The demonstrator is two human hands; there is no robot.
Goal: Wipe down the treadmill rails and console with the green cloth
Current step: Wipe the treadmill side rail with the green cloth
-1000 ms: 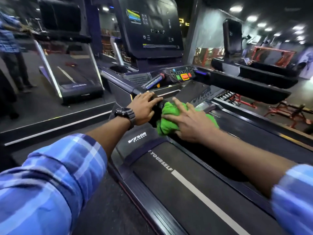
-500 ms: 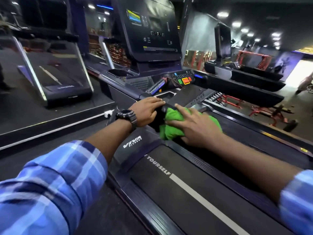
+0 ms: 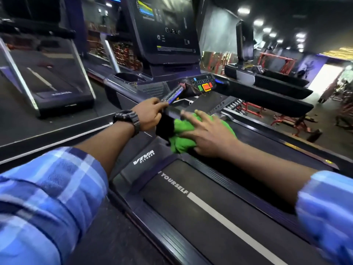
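The black treadmill's side handrail [image 3: 172, 111] carries a bunched bright green cloth [image 3: 181, 137], which lies against it under a flat hand; below, the dark running belt [image 3: 219, 222] bears a white stripe and the word YOURSELF

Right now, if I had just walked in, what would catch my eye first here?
The bright green cloth stands out at the middle, pressed under the right hand on the dark treadmill's rail. Beside it the left hand, with a black watch on its wrist, grips the handrail. Behind them glow the console's red and green buttons.
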